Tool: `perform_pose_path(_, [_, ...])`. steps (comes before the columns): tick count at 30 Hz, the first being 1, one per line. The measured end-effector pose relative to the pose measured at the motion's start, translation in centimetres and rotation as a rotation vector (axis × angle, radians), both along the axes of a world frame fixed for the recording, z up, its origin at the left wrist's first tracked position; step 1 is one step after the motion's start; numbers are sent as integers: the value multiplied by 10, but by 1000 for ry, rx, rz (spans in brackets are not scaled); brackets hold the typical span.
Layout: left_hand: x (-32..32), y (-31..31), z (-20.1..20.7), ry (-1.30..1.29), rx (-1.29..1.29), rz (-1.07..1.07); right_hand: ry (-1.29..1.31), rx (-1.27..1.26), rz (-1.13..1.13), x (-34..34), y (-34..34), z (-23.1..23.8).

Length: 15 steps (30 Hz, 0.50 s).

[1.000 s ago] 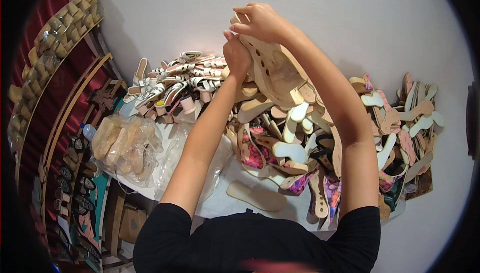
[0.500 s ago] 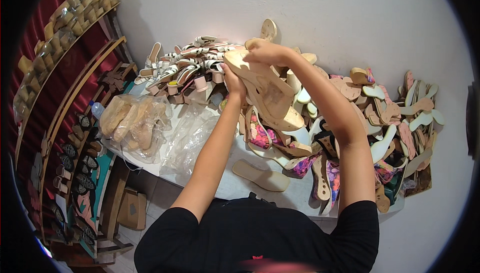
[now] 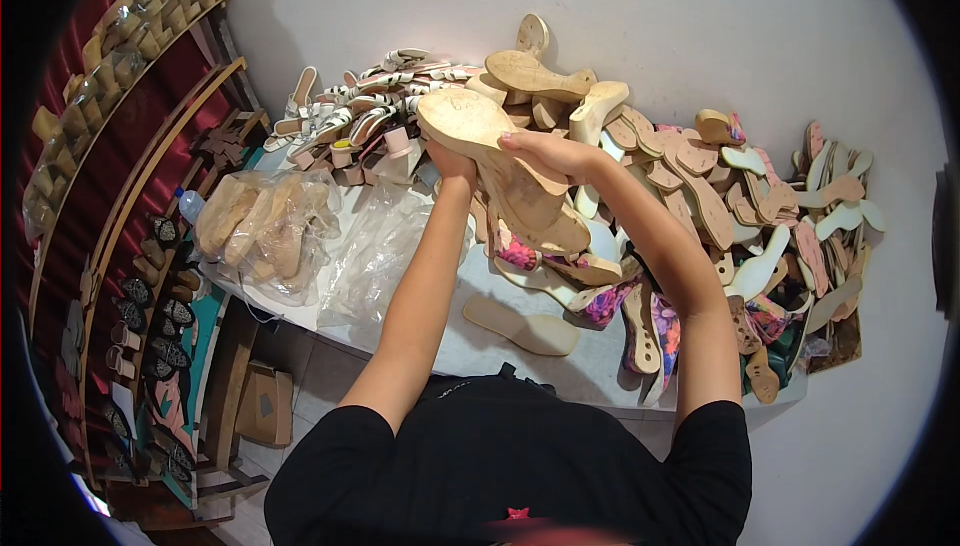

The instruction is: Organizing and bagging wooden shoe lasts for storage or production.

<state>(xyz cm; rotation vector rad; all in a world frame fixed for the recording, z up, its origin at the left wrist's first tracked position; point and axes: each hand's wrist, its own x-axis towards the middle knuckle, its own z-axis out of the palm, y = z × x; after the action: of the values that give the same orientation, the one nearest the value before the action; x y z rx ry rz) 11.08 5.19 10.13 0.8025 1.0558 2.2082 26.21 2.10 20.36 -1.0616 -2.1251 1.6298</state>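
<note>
Above the pile on the table, both my hands hold light-tan wedge shoe soles [image 3: 465, 118], at least two of them stacked together. My left hand [image 3: 452, 163] is closed under the left edge, with most of its fingers hidden behind the soles. On the other side, my right hand [image 3: 550, 153] grips the right edge, its thumb lying on the upper face. Just behind them another tan sole [image 3: 540, 76] rests across the pile. Wedges covered in flowered fabric [image 3: 605, 304] lie below and to the right of my hands.
White strappy sandals [image 3: 370, 111] are heaped at the back left. Clear plastic bags [image 3: 365, 256] and a bag of soles [image 3: 265, 236] cover the table's left side. One flat insole [image 3: 520, 328] lies near the front edge. A shoe rack [image 3: 150, 196] stands left; loose insoles [image 3: 700, 176] spread right.
My right hand has come down from the far end of the soles to their right edge. The held soles have turned and shifted slightly left. A sole on the pile behind now shows fully.
</note>
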Motion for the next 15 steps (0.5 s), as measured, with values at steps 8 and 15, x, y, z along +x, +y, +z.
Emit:
perform_pose_path(8, [12,-25,21,-368,-179,-253,40,-340,-275,13,-7,-27])
perform_pose_path(15, [18,-25,0,-283,-238,-442,276,-577,12,41,-22,-62])
